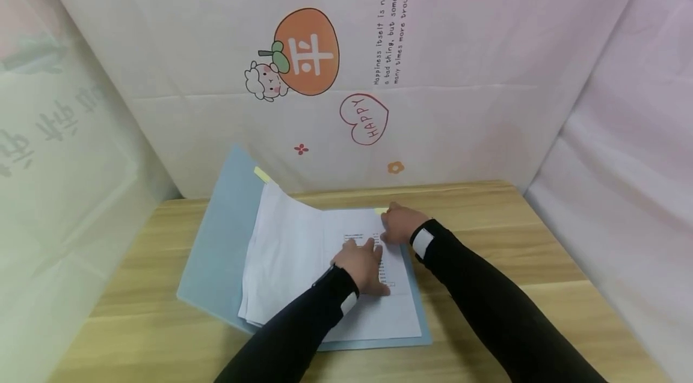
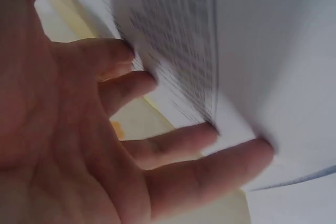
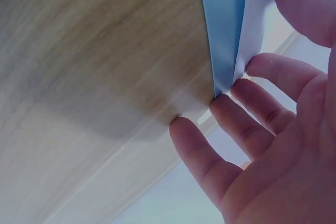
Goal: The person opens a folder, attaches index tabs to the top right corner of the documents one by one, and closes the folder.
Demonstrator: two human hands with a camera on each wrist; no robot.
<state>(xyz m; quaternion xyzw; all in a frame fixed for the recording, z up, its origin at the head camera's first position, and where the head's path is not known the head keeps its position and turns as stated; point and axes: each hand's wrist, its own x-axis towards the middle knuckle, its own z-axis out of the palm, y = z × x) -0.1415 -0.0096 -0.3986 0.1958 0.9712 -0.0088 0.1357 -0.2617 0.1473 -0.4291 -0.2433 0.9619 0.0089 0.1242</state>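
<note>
A light blue folder (image 1: 216, 245) lies spread on the table, its left cover tilted up. Several white sheets (image 1: 281, 251) lean against that cover, with a yellow tab (image 1: 261, 175) at their top. On the right side lies a sheet with a printed table (image 1: 373, 320). My left hand (image 1: 361, 266) rests on this sheet with fingers spread; the left wrist view has the fingertips touching the paper. At the folder's top right corner, my right hand (image 1: 403, 223) touches the edges of the sheet and folder (image 3: 223, 30) with extended fingers. A second yellow tab (image 1: 381, 211) shows beside it.
The wooden table (image 1: 487, 238) extends on both sides of the folder. A white cloth with printed cartoons (image 1: 460, 124) hangs behind the table's back edge. More pale cloth (image 1: 622, 130) hangs at the left and right.
</note>
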